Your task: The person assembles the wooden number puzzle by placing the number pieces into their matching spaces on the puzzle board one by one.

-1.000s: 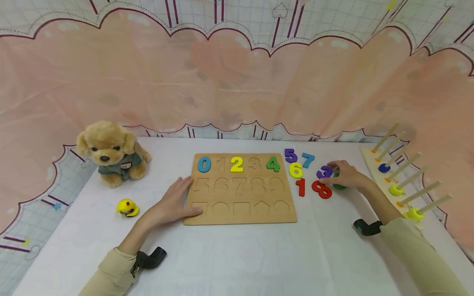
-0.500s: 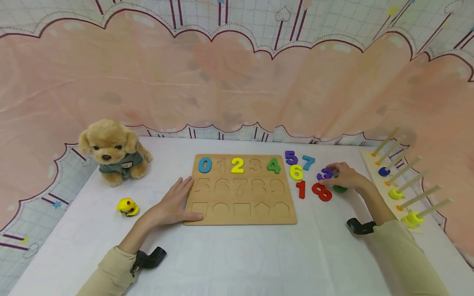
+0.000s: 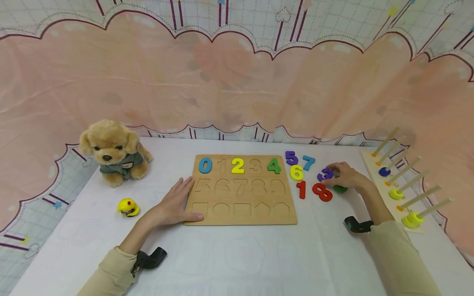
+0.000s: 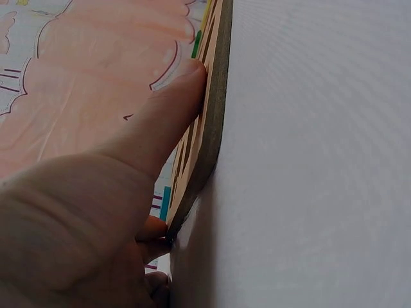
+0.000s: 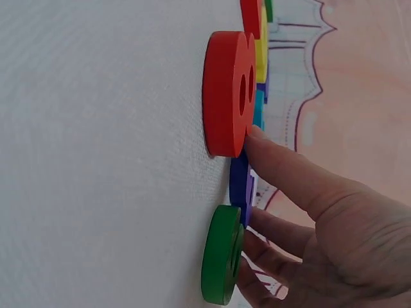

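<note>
A wooden number puzzle board [image 3: 229,198] lies on the white table, with a blue 0 [image 3: 205,165], a yellow 2 [image 3: 238,165] and a green 4 [image 3: 274,165] in its top row. My left hand [image 3: 172,203] rests on its left side, thumb laid straight over the lower left corner, fingers along the edge. To the right, my right hand [image 3: 344,176] pinches a purple 3 [image 3: 325,174] between thumb and index finger. The thumb tip is also close to a red 8 [image 5: 225,96]. Under the other fingers lies a green number piece [image 5: 221,256], partly hidden in the head view.
Between board and right hand lie a purple 5 [image 3: 291,158], a blue 7 [image 3: 308,162], a yellow 6 [image 3: 296,172] and a red 1 [image 3: 301,190]. A pegged counting stand [image 3: 392,181] is far right. At left are a plush dog [image 3: 115,158] and a yellow toy [image 3: 128,207].
The right forearm has swung a little to the left while its fingers stay at the purple 3. The head view has tilted slightly. The left hand keeps its place on the board.
</note>
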Demonstrator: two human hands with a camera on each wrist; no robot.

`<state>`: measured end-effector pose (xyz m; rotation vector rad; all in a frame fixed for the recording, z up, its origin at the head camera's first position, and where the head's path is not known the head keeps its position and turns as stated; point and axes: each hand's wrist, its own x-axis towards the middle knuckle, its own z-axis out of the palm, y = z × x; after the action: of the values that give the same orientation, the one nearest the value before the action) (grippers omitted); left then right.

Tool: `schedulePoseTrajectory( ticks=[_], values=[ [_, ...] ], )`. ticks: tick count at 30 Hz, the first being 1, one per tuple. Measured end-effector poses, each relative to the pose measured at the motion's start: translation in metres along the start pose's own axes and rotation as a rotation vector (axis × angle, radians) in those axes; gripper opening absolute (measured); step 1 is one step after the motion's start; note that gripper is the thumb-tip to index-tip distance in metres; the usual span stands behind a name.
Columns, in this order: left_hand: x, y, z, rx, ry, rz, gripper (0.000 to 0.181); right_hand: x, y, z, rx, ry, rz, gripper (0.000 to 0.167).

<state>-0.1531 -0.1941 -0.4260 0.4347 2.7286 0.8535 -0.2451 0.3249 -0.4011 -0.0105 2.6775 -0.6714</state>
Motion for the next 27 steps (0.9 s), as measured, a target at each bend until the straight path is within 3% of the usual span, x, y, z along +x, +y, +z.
schedulePoseTrajectory(
  ticks=[11, 27],
  values=[
    [-0.0009, -0.0004, -0.0003, 0.011, 0.004, 0.002, 0.117, 0.0011, -0.0049, 0.0026, -0.053, 0.048, 0.005, 0.083],
    [-0.0029, 0.0004, -0.0014, 0.021, 0.012, 0.019, 0.115, -0.001, -0.0069, 0.0008, 0.046, 0.034, 0.075, 0.089]
  ],
)
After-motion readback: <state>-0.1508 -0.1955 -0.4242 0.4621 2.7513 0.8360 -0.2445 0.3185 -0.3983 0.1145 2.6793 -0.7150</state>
